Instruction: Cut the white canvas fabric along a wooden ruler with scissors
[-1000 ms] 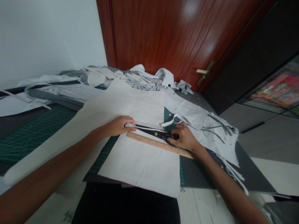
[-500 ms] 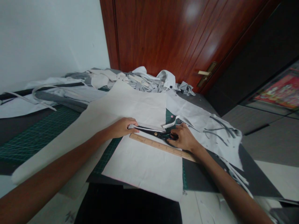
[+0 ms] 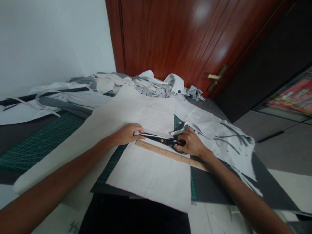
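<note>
Pinching a cloth strip (image 3: 136, 133) in the left grip (image 3: 128, 134), beside scissors (image 3: 162, 140) clasped by the handles (image 3: 173, 142) in the right grip (image 3: 193, 143), just beyond the ruler (image 3: 168, 154). Probably a light, floppy strip; best pinched at the end.

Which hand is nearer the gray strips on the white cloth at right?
Right. The right hand, gripping the scissors, is left of the gray strips; the left hand, pinching pale fabric, is farther left, at the blade end.
</note>
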`<state>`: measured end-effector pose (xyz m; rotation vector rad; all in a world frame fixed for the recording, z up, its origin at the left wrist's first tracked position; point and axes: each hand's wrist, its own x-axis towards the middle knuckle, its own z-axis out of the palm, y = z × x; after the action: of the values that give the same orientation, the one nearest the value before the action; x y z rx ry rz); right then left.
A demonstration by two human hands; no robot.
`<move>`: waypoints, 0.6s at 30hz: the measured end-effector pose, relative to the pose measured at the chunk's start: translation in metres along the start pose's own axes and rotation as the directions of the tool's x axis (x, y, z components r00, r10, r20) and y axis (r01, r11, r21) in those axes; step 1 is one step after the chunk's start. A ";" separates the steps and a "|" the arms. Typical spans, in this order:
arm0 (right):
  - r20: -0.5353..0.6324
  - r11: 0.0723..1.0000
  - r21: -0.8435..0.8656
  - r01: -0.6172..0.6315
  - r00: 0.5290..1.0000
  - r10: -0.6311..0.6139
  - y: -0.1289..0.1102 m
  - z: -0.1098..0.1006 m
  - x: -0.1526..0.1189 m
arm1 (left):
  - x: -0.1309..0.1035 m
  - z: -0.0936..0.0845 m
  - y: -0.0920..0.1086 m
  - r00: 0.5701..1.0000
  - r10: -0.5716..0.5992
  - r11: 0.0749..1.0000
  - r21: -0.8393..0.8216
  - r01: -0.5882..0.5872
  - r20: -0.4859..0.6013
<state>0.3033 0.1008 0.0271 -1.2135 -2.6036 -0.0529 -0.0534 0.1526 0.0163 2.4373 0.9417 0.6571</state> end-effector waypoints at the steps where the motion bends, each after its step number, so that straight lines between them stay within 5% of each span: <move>1: -0.007 1.000 -0.004 0.005 1.000 -0.005 0.001 0.001 0.002 | 0.000 -0.001 -0.001 1.000 -0.006 1.000 0.006 0.006 -0.006; 18: -0.071 0.999 -0.047 0.007 0.997 -0.010 0.002 0.010 0.011 | -0.003 -0.010 -0.004 0.998 -0.025 1.000 0.003 0.025 -0.059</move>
<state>0.2960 0.1113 0.0202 -1.1938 -2.5595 -0.1562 -0.0627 0.1558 0.0213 2.4177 0.9956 0.7222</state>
